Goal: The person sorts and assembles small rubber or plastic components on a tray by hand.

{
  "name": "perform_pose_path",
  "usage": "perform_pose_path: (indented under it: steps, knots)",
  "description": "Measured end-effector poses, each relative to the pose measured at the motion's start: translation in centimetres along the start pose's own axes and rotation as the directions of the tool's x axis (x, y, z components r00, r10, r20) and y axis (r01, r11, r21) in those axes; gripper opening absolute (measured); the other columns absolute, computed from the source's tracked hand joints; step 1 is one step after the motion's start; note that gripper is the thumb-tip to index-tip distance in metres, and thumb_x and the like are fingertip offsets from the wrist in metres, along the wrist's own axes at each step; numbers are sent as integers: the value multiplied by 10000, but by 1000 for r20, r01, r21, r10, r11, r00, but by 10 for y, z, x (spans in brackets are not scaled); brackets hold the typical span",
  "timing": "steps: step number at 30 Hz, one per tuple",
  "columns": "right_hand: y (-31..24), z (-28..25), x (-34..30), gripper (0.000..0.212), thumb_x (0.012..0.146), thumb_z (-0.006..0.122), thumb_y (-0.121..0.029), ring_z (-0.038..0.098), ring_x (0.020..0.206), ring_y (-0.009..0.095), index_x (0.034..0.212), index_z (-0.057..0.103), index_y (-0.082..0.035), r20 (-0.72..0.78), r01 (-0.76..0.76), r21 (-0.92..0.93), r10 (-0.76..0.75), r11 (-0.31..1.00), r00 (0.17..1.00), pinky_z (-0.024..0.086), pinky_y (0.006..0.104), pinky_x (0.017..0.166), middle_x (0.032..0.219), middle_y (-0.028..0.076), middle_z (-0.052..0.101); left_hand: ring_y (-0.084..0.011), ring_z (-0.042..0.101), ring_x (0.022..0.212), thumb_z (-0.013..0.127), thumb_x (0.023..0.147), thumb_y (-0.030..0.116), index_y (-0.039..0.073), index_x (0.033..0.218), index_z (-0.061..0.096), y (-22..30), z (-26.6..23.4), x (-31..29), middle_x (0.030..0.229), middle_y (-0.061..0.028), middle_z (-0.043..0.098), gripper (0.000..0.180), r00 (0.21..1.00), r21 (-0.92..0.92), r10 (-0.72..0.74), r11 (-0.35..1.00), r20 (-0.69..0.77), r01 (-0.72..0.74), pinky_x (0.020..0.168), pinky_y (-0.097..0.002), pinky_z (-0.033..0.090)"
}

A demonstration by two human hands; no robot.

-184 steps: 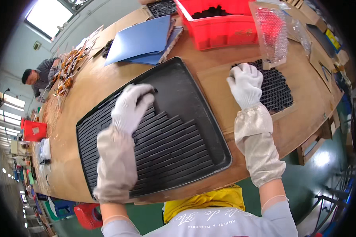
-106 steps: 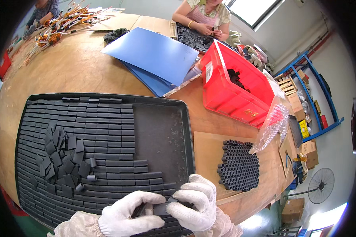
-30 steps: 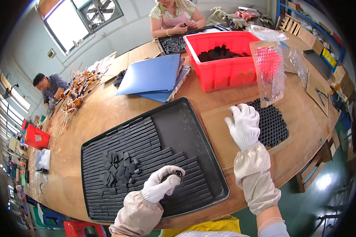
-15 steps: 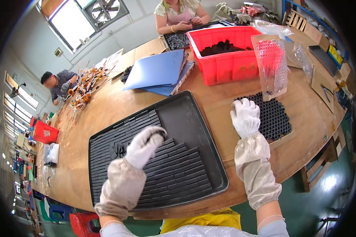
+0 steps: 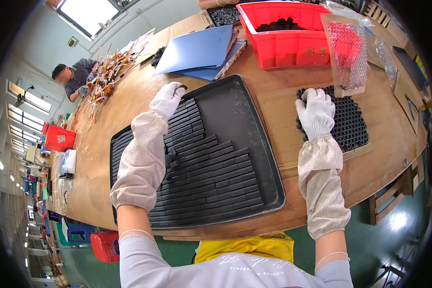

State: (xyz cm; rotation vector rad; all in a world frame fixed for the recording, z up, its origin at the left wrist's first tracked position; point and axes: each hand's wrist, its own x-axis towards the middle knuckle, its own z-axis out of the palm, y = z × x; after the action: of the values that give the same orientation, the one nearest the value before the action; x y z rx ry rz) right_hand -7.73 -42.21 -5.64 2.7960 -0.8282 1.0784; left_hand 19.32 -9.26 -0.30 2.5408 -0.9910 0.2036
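My left hand (image 5: 167,100), in a white knit glove, is closed at the far edge of the black tray (image 5: 242,103). A small black piece (image 5: 184,87) shows at its fingertips. Rows of short black rods (image 5: 216,180) lie end to end in the tray, and a few loose black pieces (image 5: 172,157) sit on top, partly behind my left sleeve. My right hand (image 5: 317,113), also gloved, curls its fingers at the left side of a block of upright black tubes (image 5: 348,126). What it grips is hidden.
Behind the tray lie blue sheets (image 5: 197,50) and a red bin (image 5: 293,48) of black pieces. Bubble wrap (image 5: 348,60) hangs over the tubes' far side. Pliers (image 5: 410,108) lie at right. At far left a co-worker (image 5: 74,77) handles wired parts (image 5: 103,86).
My left hand has moved from the middle of the tray out to its far edge. My right hand stays by the tubes. The view has tilted, shifting the table upward in the picture.
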Motion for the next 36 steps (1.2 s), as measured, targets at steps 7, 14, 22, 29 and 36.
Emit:
perform_pose_path:
  steps: [7, 14, 22, 29, 36]
  knots:
    - [2, -5, -8, 209, 748, 733, -288, 608, 868, 279, 848, 616, -147, 62, -22, -32, 24, 999, 998, 478, 436, 743, 879, 69, 588, -347, 646, 1011, 577, 958, 276, 86, 1147, 605, 17, 19, -11, 1038, -182, 678, 269, 980, 80, -13, 997, 199, -3, 883, -405, 497]
    - [-4, -12, -3, 198, 765, 734, -282, 614, 886, 296, 866, 641, -139, 52, -12, 0, 12, 1000, 999, 491, 447, 764, 917, 81, 612, -347, 637, 1027, 577, 950, 290, 88, 1142, 607, 9, 12, -5, 1036, -167, 676, 280, 977, 80, -30, 997, 211, 14, 893, -411, 496]
    - [-3, -6, -2, 194, 782, 724, -303, 617, 899, 291, 893, 658, -157, 71, -10, -3, 10, 1000, 997, 489, 444, 785, 906, 68, 620, -336, 603, 1053, 611, 925, 280, 159, 1149, 654, -4, 13, 4, 1104, -139, 600, 259, 988, 181, 9, 983, 155, -37, 915, -398, 488]
    - [0, -7, 1, 194, 786, 733, -283, 610, 913, 285, 921, 653, -167, 47, -30, 40, 28, 999, 999, 478, 446, 795, 929, 57, 619, -315, 619, 1037, 581, 937, 239, 242, 1146, 667, 11, 11, -3, 1100, -87, 599, 226, 983, 209, 78, 971, 167, -112, 899, -402, 507]
    - [-1, -8, -3, 207, 781, 732, -248, 586, 953, 267, 971, 675, -189, -50, 43, 29, -41, 999, 998, 459, 430, 829, 980, 32, 620, -335, 632, 1004, 575, 928, 187, 261, 1120, 665, 20, 15, -9, 1094, -75, 606, 225, 978, 334, 35, 937, 207, -104, 869, -427, 525]
